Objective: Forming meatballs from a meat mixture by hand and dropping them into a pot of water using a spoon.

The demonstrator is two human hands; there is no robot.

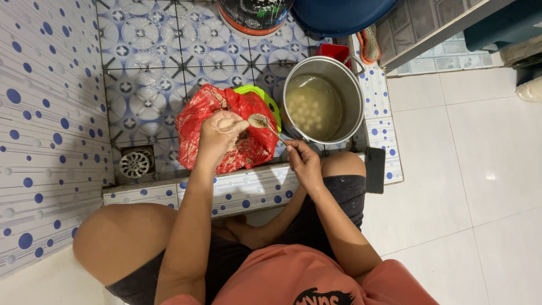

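Observation:
My left hand (220, 135) is clenched around a lump of pale paste, held over a bowl lined with a red plastic bag (206, 113); a green rim (261, 95) shows behind it. My right hand (302, 161) grips a metal spoon (264, 124) whose bowl, loaded with paste, touches the top of the left fist. Just right of the spoon stands a steel pot (351, 96) of cloudy liquid with several pale balls (307, 110) floating in it.
A round floor drain (134, 164) sits at the left on patterned tiles. A dark phone (374, 169) lies on the dotted tile ledge (248, 189). A bucket (254, 14) and a blue basin (339, 14) stand at the back, with a red container (333, 52) behind the pot.

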